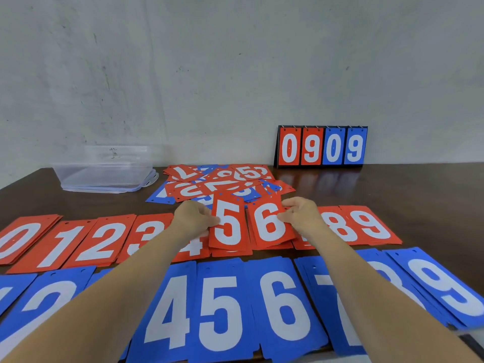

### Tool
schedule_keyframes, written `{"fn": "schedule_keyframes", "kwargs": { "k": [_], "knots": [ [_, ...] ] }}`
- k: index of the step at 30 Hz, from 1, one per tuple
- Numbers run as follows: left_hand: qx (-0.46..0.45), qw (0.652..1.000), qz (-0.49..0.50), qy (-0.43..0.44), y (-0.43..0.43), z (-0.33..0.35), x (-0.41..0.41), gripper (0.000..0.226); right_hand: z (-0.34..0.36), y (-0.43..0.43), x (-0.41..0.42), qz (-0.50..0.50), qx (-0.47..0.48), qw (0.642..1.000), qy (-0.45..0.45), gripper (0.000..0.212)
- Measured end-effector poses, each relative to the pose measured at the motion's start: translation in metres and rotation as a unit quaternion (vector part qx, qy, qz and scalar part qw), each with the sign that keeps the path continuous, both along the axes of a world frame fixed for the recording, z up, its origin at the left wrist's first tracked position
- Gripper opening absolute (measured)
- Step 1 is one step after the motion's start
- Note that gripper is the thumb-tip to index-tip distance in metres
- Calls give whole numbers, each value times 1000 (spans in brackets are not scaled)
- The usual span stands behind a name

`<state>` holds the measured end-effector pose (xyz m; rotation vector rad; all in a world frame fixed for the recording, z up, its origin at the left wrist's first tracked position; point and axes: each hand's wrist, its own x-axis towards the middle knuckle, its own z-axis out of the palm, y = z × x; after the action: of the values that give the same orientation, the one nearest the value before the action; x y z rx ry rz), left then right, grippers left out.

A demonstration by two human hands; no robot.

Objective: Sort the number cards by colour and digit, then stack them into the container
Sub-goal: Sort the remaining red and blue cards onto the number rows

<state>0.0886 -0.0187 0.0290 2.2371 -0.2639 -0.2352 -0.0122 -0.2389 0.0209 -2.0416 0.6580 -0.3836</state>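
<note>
Head view: the left hand (195, 218) pinches the red 5 card (227, 226) at its left edge, and the right hand (301, 214) pinches the red 6 card (269, 226) at its right edge, fingers curled on each. From these cards, the unsorted pile (222, 182) lies at 12 o'clock and the clear container (104, 169) at 10 o'clock on the worktop (419, 184).

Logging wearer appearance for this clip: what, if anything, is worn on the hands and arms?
Nothing visible. The left hand and right hand are bare: no gloves, rings, watch or wristband. No sleeve shows along either arm in view.
</note>
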Motion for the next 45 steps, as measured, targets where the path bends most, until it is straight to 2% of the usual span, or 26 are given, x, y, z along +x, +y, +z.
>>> {"fn": "schedule_keyframes", "kwargs": {
  "k": [4,6,11,14,25,37,40,45],
  "knots": [
    [152,984,-32,-89,-5,-10,0,32,-10,5,2,-11,-85,996,38,51],
    [224,967,-25,-119,-8,-11,-5,33,-12,9,1,-18,-151,986,67,52],
    [305,938,-6,-163,-10,-9,-15,36,-13,12,-1,-24,-255,959,120,46],
    [300,938,-13,-174,-9,-7,-17,39,-13,11,-1,-20,-277,953,121,42],
    [239,950,-6,-198,2,-3,-12,39,-9,12,-1,-12,-255,965,62,24],
    [204,960,48,-185,0,8,42,36,8,-13,56,6,-282,958,43,20],
    [194,961,55,-188,0,0,63,44,6,-22,77,21,-300,952,56,20],
    [266,943,73,-185,1,-11,100,74,-1,-30,122,58,-333,939,70,45]
  ]
}}
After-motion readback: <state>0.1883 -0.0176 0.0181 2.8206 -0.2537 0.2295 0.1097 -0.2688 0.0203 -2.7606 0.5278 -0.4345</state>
